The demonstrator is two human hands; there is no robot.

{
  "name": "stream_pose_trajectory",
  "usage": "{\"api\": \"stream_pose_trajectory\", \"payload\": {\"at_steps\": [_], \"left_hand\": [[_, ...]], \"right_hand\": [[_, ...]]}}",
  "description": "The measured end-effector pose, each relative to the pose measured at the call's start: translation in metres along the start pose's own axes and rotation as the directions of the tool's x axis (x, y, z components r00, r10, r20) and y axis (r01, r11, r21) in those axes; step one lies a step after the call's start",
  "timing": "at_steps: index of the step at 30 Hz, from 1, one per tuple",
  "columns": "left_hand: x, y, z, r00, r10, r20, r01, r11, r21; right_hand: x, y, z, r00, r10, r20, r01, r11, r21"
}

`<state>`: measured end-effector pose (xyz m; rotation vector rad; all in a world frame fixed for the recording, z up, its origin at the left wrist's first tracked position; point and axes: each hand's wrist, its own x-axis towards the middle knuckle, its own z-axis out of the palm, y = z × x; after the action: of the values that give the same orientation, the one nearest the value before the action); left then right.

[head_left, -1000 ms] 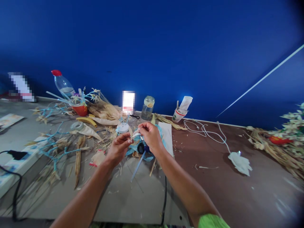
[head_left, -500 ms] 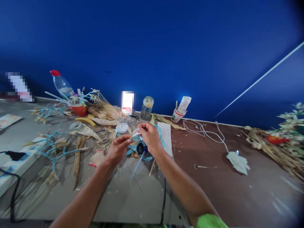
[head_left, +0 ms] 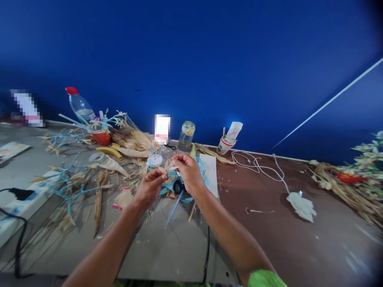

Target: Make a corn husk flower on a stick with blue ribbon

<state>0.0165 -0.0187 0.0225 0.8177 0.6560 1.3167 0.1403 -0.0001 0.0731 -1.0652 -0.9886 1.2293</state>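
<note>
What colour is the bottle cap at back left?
Red; the bottle cap shows best in the head view.

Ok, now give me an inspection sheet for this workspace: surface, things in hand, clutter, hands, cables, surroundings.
Surface: table, grey left, brown right, strewn with scraps.
Things in hand: one pale strip; exact shape unclear.
Clutter: tape, red bowl and husk, all on the left.
Hands: left hand and right hand close together, each pinching the strip.
Cables: black cable reaches the near edge; white cable loosely looped to the right; plug on the power strip.
Surroundings: blue wall behind.
</note>
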Motion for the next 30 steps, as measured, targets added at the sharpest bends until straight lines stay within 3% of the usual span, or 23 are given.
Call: {"api": "stream_pose_trajectory", "payload": {"at_steps": [11,18,23,30], "left_hand": [[0.002,-0.004,-0.006,1.000,0.007,-0.025,-0.006,1.000,0.028],[0.003,-0.006,-0.007,0.997,0.022,-0.075,-0.019,0.999,0.037],[0.001,-0.004,-0.007,0.996,0.001,-0.087,0.007,0.996,0.092],[0.004,-0.007,-0.012,0.998,0.018,-0.066,-0.010,0.992,0.126]], "right_hand": [[-0.002,-0.006,-0.001,0.997,0.062,0.056,-0.069,0.988,0.141],[-0.008,0.016,-0.011,0.988,0.153,0.001,-0.145,0.939,0.310],[-0.020,0.031,-0.012,0.981,0.166,0.102,-0.182,0.969,0.169],[-0.030,0.036,-0.003,0.997,-0.041,0.070,0.045,0.998,-0.053]]}}
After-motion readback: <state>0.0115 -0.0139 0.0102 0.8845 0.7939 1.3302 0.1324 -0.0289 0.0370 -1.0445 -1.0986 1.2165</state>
